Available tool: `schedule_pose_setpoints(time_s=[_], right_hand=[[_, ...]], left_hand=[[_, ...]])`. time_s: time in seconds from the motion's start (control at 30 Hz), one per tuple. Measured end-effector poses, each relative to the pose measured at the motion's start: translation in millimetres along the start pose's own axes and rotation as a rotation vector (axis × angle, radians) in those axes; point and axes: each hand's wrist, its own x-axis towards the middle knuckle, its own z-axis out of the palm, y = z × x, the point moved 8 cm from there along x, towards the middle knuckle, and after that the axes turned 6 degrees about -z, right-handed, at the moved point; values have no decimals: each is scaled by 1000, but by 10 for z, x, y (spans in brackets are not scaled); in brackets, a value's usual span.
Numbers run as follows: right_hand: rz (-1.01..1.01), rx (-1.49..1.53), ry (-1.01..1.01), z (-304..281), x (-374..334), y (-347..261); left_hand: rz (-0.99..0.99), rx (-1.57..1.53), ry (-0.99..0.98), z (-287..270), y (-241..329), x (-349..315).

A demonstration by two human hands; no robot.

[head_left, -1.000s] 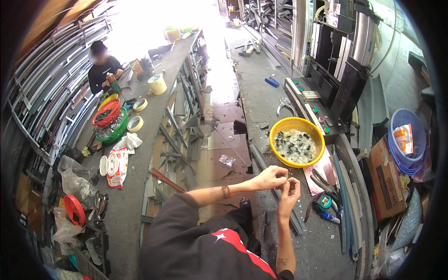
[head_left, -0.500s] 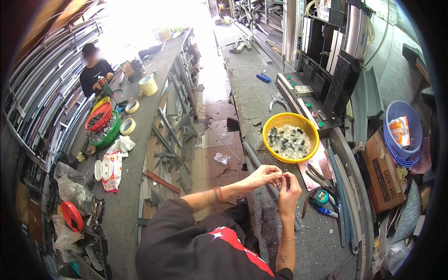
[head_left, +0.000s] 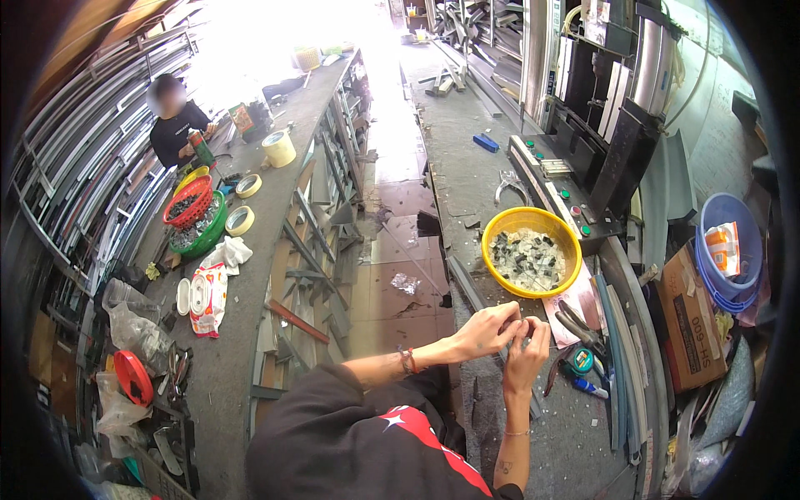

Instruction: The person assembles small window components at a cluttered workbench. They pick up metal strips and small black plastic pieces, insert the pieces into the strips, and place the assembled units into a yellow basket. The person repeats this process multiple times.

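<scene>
My left hand (head_left: 488, 332) and my right hand (head_left: 527, 354) meet above the near edge of the right-hand workbench (head_left: 575, 454). Fingers on both are pinched together at the tips, and whatever sits between them is too small to make out. Just beyond stands a yellow plastic basket (head_left: 492, 279) holding many small clear, white and black pieces. Pliers (head_left: 581, 323) with dark handles, a round teal tape measure (head_left: 581, 360) and a blue-and-white marker (head_left: 590, 388) lie to the right of my right hand.
A black machine (head_left: 621, 142) rises behind the basket, and a cardboard box (head_left: 687, 325) and blue tubs (head_left: 733, 279) stand at right. Across the aisle, the left bench (head_left: 242, 333) carries a red basket (head_left: 190, 202), tape rolls (head_left: 240, 220) and wipes (head_left: 208, 300). A person (head_left: 175, 125) works behind it.
The view has shifted a little, so the benches appear slightly to the right and lower. My hands stay together in a pinch, with the fingers slightly repositioned.
</scene>
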Motion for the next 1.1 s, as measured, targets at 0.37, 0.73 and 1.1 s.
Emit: schedule_pose_setpoints(time_s=[0.37, 0.73, 1.1], right_hand=[[414, 703, 2, 32, -31, 263], [-2, 233, -80, -191, 108, -113], [60, 362, -61, -248, 135, -7]], left_hand=[[-58, -277, -35, -45, 74, 64], [-235, -487, -271, 89, -122, 128], [-202, -604, -346, 14, 85, 112]])
